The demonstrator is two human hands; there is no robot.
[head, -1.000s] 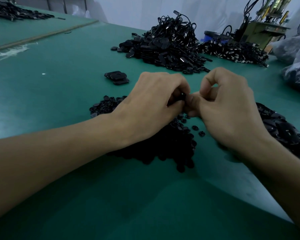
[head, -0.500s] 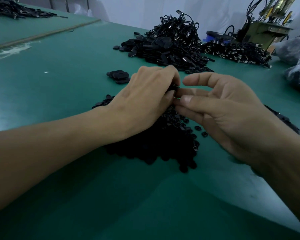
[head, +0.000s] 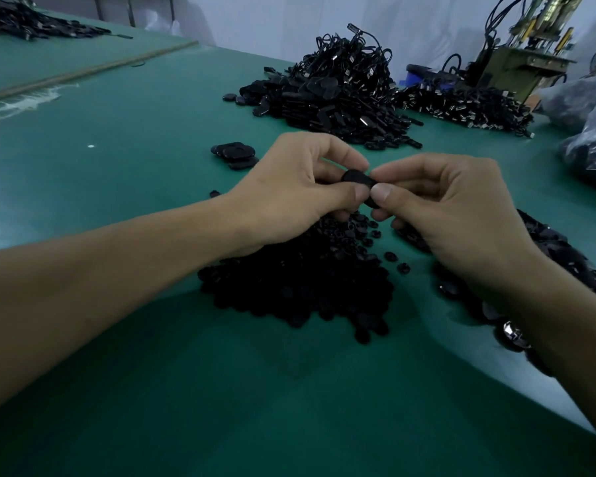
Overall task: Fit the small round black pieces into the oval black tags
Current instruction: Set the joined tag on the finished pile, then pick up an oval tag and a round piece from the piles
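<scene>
The table (head: 117,125) is filling the view, its green top carrying everything. At its far side a heap (head: 327,94) of black corded tags is lying, with a second heap (head: 461,105) to its right. Nearer, the round pieces (head: 300,287) are lying in a dark pile under the left wrist, a few strays sitting just to its right. The tag pile (head: 551,242) is running along under the right forearm. The left hand (head: 289,191) and right hand (head: 461,208) are meeting above the round pieces, fingers curled. A small stack (head: 235,154) of tags is sitting beyond the left hand. One tag (head: 356,179) is being held off the table between the hands: the left thumb and fingers are pinching its left end, the right thumb and forefinger its right end. Whether a round piece is sitting in it cannot be told.
</scene>
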